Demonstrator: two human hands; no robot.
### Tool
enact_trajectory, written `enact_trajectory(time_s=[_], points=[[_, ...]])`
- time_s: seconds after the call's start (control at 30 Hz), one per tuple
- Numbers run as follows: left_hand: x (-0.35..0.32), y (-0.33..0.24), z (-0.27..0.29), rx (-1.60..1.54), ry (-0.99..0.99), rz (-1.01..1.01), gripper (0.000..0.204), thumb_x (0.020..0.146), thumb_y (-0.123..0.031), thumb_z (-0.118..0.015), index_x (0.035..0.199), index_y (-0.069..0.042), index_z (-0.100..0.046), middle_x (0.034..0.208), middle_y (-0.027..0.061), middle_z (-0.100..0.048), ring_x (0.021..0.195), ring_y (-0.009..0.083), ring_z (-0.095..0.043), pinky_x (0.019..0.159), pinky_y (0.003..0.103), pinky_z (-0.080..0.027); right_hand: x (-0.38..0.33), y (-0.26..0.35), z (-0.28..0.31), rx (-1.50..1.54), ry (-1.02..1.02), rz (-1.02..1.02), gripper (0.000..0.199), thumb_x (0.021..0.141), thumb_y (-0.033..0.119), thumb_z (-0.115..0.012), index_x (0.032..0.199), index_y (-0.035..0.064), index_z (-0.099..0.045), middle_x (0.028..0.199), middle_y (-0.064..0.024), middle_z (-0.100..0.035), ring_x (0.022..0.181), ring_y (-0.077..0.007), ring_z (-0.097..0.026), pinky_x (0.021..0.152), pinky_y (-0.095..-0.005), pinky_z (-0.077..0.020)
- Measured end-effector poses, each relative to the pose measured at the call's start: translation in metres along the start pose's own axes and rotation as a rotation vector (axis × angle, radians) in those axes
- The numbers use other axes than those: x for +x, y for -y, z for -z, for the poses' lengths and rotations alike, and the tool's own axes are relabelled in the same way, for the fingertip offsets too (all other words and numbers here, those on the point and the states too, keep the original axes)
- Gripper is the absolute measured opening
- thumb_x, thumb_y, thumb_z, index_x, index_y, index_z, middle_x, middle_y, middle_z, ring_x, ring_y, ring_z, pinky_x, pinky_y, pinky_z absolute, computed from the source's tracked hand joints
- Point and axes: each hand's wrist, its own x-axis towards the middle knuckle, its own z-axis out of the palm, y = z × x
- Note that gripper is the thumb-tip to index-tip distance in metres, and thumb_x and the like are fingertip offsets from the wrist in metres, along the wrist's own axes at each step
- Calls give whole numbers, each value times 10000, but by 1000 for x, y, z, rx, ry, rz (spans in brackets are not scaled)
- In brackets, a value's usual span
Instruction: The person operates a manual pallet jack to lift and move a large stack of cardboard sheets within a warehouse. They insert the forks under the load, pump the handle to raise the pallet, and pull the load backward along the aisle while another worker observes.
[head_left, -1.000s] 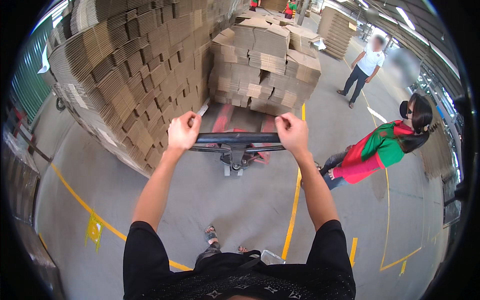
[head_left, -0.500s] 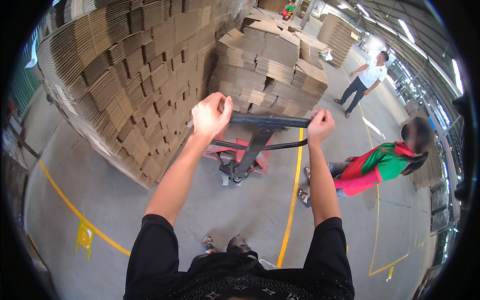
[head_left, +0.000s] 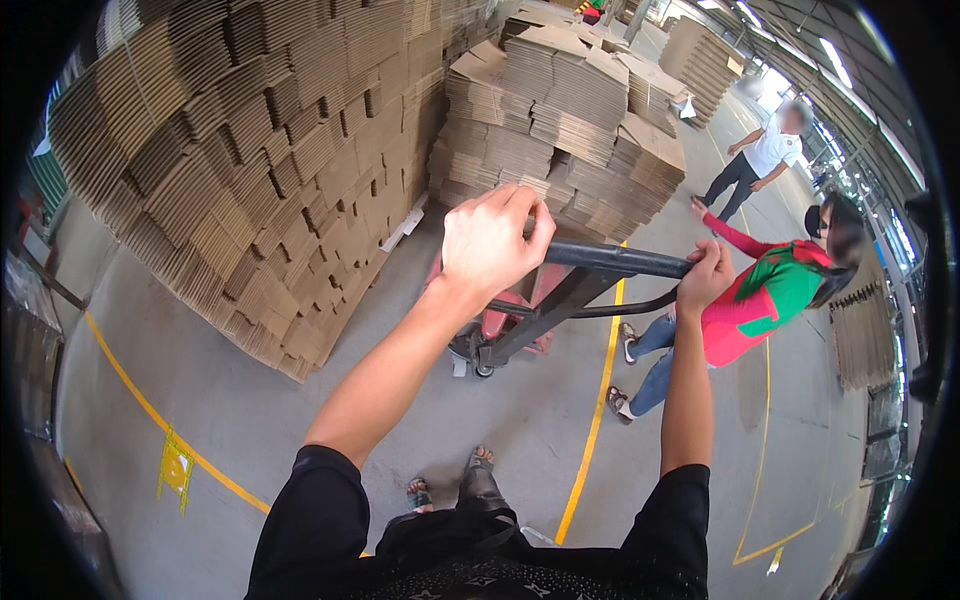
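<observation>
Both hands are on the black handle (head_left: pixel 640 262) of a red pallet jack (head_left: pixel 515 322). Left hand (head_left: pixel 497 238) is curled into a loose fist over its left end, knuckles up. Right hand (head_left: pixel 706 272) is wrapped around the other end, fingers bent over the bar. So yeah, two closed grips. The handle sits around 2 o'clock from the middle of the view, tilted, with the jack's base close to the middle.

Load-wise, at 1 o'clock there's a chunky stack of flattened cardboard boxes (head_left: pixel 565 120) right past the jack — bundles piled in uneven layers. I can't tell from here how far under it the forks go. A much bigger cardboard wall (head_left: pixel 240 190) fills 10 o'clock, with a white sheet (head_left: pixel 403 230) near its lower right edge.

As for what's in the way: a co-worker in a red and green top (head_left: pixel 780 290) stands at 3 o'clock, just past the right hand, one arm stretched out. Another person in a white shirt (head_left: pixel 772 150) is farther off at 2 o'clock. Yellow line (head_left: pixel 590 430) runs along the floor toward 5 o'clock — sandaled feet (head_left: pixel 480 460) at 6.
</observation>
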Motion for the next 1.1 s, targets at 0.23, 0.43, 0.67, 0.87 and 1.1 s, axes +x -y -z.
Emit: enact_trajectory(time_s=[0.23, 0.43, 0.67, 0.87, 1.1], points=[[12, -11, -6, 87, 15, -80, 131, 832, -141, -711, 729, -98, -642, 659, 41, -615, 565, 238, -623, 516, 357, -488, 0, 1, -11, 110, -133, 73, 275, 1018, 83, -474, 808, -22, -617, 620, -56, -562, 544, -118, -533, 521, -253, -436], [7, -15, -11, 97, 19, -125, 147, 806, -121, -743, 720, -114, -624, 619, 9, -544, 517, 198, -541, 493, 326, -431, 6, -9, -15, 151, -223, 65, 311, 1018, 110, -452, 807, -48, -617, 624, -91, -571, 535, -151, -544, 495, -288, -493], [8, -15, -10, 72, 27, -126, 140, 816, -127, -739, 727, -112, -632, 637, 8, -572, 535, 204, -572, 507, 328, -446, 7, -4, -17, 144, -219, 29, 272, 1005, 80, -476, 810, -49, -614, 620, -78, -562, 526, -141, -544, 485, -286, -487], [7, -16, -8, 47, 74, -34, 150, 848, -160, -702, 738, -92, -625, 691, 50, -623, 619, 247, -654, 552, 373, -506, 9, -9, -13, 112, -127, 48, 267, 1001, 88, -503, 813, -40, -643, 617, -37, -539, 546, -102, -528, 501, -258, -424], [16, -21, 6, 91, 402, 278, 257, 895, -345, -650, 839, -101, -711, 803, 87, -734, 760, 343, -716, 729, 473, -572, 15, 2, 7, 6, 247, -187, 257, 1001, 140, -572, 813, 8, -687, 631, 25, -549, 579, -55, -482, 540, -247, -351]])
